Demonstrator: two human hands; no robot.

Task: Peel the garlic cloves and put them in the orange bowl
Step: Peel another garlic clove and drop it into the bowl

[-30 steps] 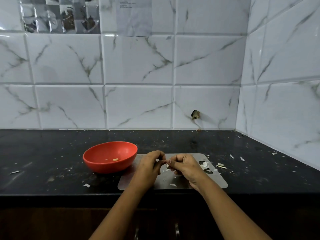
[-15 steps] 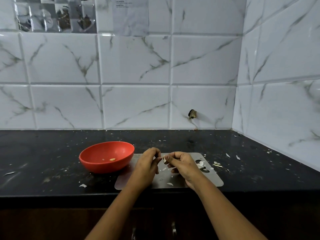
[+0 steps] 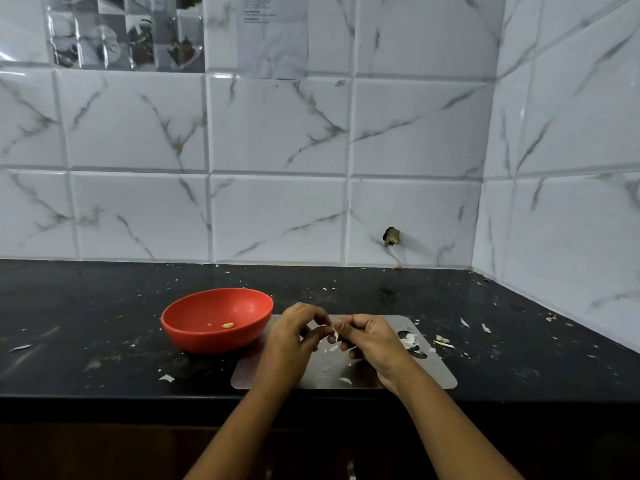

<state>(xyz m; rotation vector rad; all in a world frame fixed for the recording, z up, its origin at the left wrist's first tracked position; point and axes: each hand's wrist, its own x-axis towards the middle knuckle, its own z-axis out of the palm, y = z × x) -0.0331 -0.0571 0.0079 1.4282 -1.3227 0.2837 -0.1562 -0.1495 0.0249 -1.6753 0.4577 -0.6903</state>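
Pale garlic clove [image 3: 334, 330], mostly hidden, pinched between the fingertips of left hand [image 3: 294, 336] and right hand [image 3: 372, 341]. Both hands are curled onto it, just right of the orange bowl [image 3: 183, 332]. One peeled clove [image 3: 227, 325] lies inside the bowl. Steel board [image 3: 433, 374] lies under the hands, its left end against the bowl's right side. Peel scraps [image 3: 408, 341] lie on the board, further right of the bowl. Black desk [image 3: 86, 306], flecked with skin bits around the bowl. White veined tile wall [image 3: 277, 133] behind the bowl; chipped hole [image 3: 391, 236] behind and to its right. Printed sheets [image 3: 272, 36] high above the bowl.
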